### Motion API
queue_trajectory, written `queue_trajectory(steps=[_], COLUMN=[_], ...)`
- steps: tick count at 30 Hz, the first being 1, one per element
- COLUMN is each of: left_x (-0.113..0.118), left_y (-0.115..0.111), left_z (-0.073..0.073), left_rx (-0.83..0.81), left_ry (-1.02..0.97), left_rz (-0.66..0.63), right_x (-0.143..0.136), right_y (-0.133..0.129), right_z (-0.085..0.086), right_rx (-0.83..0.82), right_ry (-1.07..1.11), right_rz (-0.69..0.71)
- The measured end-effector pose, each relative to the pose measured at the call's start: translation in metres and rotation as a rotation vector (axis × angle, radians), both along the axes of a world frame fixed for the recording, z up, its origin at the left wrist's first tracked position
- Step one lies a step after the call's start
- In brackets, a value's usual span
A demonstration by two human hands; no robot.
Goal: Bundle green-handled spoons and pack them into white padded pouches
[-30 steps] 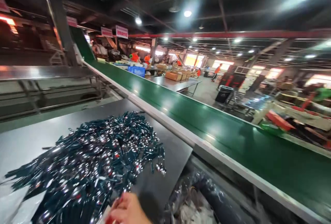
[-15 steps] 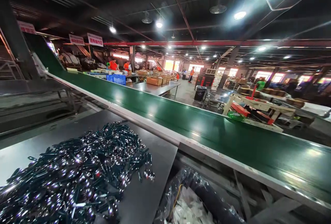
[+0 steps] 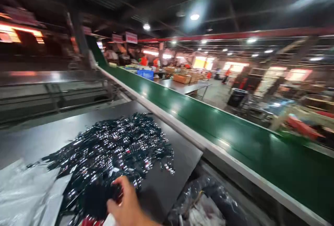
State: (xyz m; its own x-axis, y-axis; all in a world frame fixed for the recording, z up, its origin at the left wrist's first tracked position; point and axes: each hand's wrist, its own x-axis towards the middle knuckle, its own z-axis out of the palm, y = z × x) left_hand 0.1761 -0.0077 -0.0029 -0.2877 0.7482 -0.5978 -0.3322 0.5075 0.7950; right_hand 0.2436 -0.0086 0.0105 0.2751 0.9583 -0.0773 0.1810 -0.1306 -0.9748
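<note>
My right hand (image 3: 126, 201) reaches in from the bottom over the near side of a large pile of small utensils (image 3: 125, 142). They have dark handles and shiny rounded metal heads like spoons. Its thumb and fingers are curled at the edge of a dark, flat-looking item (image 3: 95, 198), which is too blurred to name. Below this item show a bit of red (image 3: 91, 221) and a white scrap close to my thumb. My left hand is out of view. A sheaf of white plastic bags (image 3: 23, 191) lies at the left, covering part of the pile.
The pile lies on a grey metal table (image 3: 182, 153). A green conveyor belt (image 3: 208, 128) runs along its far side. At the table's right stands a dark plastic-lined bin (image 3: 206, 198) with whitish scraps. Beyond are a blue crate (image 3: 145, 74), cardboard boxes (image 3: 182, 78) and people in orange.
The view has swung left, so the scene sits further right and is blurred. My right hand, the dark item and the white plastic bags have come into view.
</note>
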Motion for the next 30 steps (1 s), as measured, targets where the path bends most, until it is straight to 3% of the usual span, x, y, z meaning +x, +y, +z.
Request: queue_trajectory(steps=[3,6,13,20,28,30], left_x=[-0.043,-0.059,-0.054,-0.059,-0.061,-0.064], left_y=[-0.015,-0.024,-0.028,-0.031,-0.032,-0.032], left_z=[-0.007,-0.006,-0.005,-0.005,-0.003,-0.005], left_rx=[-0.02,0.079,0.074,0.111,0.165,0.157], left_ry=[-0.16,-0.406,-0.417,-0.382,-0.401,-0.386], left_rz=[0.002,-0.127,-0.114,-0.11,-0.116,-0.122], right_x=[0.013,0.027,0.031,0.042,0.037,0.038], right_y=[-0.011,-0.009,-0.01,-0.008,-0.009,-0.009], right_z=[0.03,0.044,0.048,0.062,0.058,0.058], right_rx=[0.131,0.2,0.265,0.357,0.429,0.44], right_ry=[-0.021,-0.102,-0.183,-0.324,-0.442,-0.443], right_rz=[0.024,0.09,0.182,0.512,0.341,0.368])
